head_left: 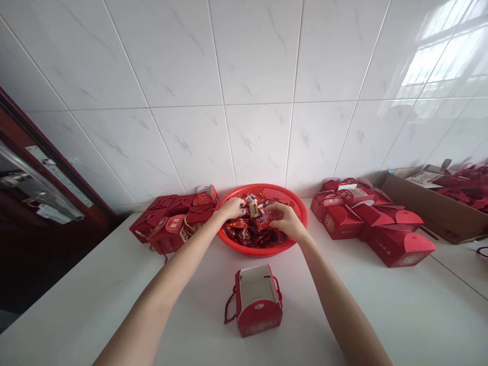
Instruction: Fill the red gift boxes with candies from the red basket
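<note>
A red plastic basket [263, 252] stands against the tiled wall, with many wrapped candies [256, 236] in it, mostly red. My left hand [232, 209] reaches over its left side, fingertips closed on a red-and-white wrapped candy. Over the right side, my right hand [287, 219] is curved with thumb and fingers apart, close to the candies; its fingertips are partly hidden. A gold-wrapped candy [253, 209] lies between the two hands. In front of the basket sits a red gift box [260, 317], its top open, its inside white, with a cord handle on either side.
Closed red gift boxes stand in a group [168, 231] at the left and another group [345, 221] at the right. A cardboard box [430, 213] with red ribbons [465, 185] is at the far right. All rest on a white countertop [95, 284]; a dark door [49, 203] is at the left.
</note>
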A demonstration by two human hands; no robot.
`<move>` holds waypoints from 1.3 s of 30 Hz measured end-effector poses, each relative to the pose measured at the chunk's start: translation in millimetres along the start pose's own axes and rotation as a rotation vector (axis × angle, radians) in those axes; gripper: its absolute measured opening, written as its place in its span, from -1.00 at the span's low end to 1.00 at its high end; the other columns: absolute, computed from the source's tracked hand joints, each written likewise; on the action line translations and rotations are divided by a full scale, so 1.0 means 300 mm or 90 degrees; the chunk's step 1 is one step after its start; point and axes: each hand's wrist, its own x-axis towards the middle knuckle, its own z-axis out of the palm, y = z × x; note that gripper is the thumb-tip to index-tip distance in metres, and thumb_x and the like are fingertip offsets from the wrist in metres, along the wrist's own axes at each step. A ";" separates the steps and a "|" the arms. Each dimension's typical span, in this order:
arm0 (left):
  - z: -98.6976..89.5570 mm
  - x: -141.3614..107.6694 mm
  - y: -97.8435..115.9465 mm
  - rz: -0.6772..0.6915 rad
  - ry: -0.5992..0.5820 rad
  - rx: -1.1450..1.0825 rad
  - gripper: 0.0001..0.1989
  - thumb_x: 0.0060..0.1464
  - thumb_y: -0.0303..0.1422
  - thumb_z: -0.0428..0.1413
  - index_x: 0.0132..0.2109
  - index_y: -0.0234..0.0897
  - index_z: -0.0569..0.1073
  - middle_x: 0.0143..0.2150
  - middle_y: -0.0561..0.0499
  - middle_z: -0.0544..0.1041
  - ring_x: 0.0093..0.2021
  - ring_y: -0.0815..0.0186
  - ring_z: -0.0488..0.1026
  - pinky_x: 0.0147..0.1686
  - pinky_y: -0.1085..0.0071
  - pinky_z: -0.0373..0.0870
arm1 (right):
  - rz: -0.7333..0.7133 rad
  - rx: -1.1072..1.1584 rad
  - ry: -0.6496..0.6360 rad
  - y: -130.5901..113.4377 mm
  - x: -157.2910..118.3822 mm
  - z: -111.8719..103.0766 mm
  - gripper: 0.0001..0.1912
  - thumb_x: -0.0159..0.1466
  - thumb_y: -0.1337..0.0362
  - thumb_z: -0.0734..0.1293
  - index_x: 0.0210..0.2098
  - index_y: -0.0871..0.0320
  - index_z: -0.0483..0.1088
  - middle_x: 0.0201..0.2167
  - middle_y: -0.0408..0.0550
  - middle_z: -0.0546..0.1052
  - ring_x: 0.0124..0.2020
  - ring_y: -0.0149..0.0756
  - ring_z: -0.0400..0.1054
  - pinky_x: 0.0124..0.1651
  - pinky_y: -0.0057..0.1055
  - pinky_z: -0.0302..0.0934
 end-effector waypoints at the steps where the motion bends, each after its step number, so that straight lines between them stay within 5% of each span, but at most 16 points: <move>1: 0.003 -0.001 -0.001 -0.005 -0.013 -0.004 -0.77 -0.27 -0.55 0.25 -0.39 -0.17 0.61 -0.25 -0.05 0.66 -0.12 0.05 0.56 -0.10 0.34 0.41 | -0.001 0.003 0.000 -0.002 0.000 0.000 -0.60 -0.15 0.45 0.36 -0.27 0.12 0.52 -0.19 -0.09 0.55 -0.15 -0.19 0.42 -0.04 -0.25 0.29; 9: -0.010 -0.032 0.001 -0.006 -0.019 -0.115 -0.96 -0.15 -0.37 0.24 -0.45 -0.19 0.61 -0.37 0.05 0.63 -0.24 0.15 0.56 -0.21 0.39 0.42 | 0.015 0.014 0.002 -0.016 -0.007 0.007 -0.67 -0.13 0.41 0.36 -0.32 0.11 0.52 -0.25 -0.12 0.56 -0.23 -0.21 0.43 -0.12 -0.28 0.33; 16: -0.011 -0.087 0.045 0.027 0.060 -0.293 -0.71 0.09 -0.23 0.12 -0.11 -0.26 0.61 -0.09 -0.01 0.65 -0.05 0.15 0.56 -0.04 0.31 0.46 | 0.048 0.025 -0.018 -0.014 -0.007 0.011 -0.72 -0.10 0.41 0.34 -0.36 0.11 0.53 -0.34 -0.14 0.57 -0.28 -0.24 0.44 -0.20 -0.32 0.34; 21: 0.014 -0.141 0.087 0.041 0.032 -0.496 -0.61 0.03 -0.21 0.23 -0.02 -0.30 0.57 0.01 -0.11 0.62 0.02 0.11 0.54 0.05 0.21 0.45 | 0.047 0.066 -0.034 -0.002 0.000 0.014 -0.64 -0.13 0.45 0.31 -0.32 0.10 0.53 -0.26 -0.11 0.59 -0.14 -0.18 0.47 -0.13 -0.31 0.36; 25: 0.033 -0.157 0.118 0.054 -0.003 -0.521 -0.52 0.00 -0.30 0.28 0.09 -0.28 0.51 0.09 -0.14 0.57 0.09 0.11 0.51 0.12 0.17 0.41 | 0.054 0.091 -0.027 0.002 0.003 0.012 -0.61 -0.13 0.46 0.28 -0.30 0.09 0.52 -0.23 -0.08 0.61 -0.09 -0.16 0.48 -0.11 -0.30 0.38; 34: 0.056 -0.188 0.166 0.083 -0.067 -0.575 -0.57 -0.08 -0.40 0.30 0.01 -0.30 0.55 -0.06 -0.11 0.63 -0.02 0.10 0.56 0.04 0.18 0.48 | 0.098 0.171 -0.021 -0.019 -0.001 -0.003 -0.63 -0.15 0.43 0.29 -0.33 0.10 0.55 -0.29 -0.11 0.61 -0.31 -0.30 0.44 -0.34 -0.45 0.29; 39: 0.058 -0.206 0.199 0.026 -0.054 -0.630 -0.59 -0.01 -0.35 0.27 0.03 -0.31 0.54 -0.08 -0.12 0.62 -0.06 0.11 0.56 -0.08 0.21 0.54 | 0.117 0.205 -0.015 -0.029 -0.004 -0.011 -0.71 -0.06 0.30 0.39 -0.29 0.12 0.55 -0.42 -0.12 0.58 -0.45 -0.34 0.41 -0.35 -0.40 0.31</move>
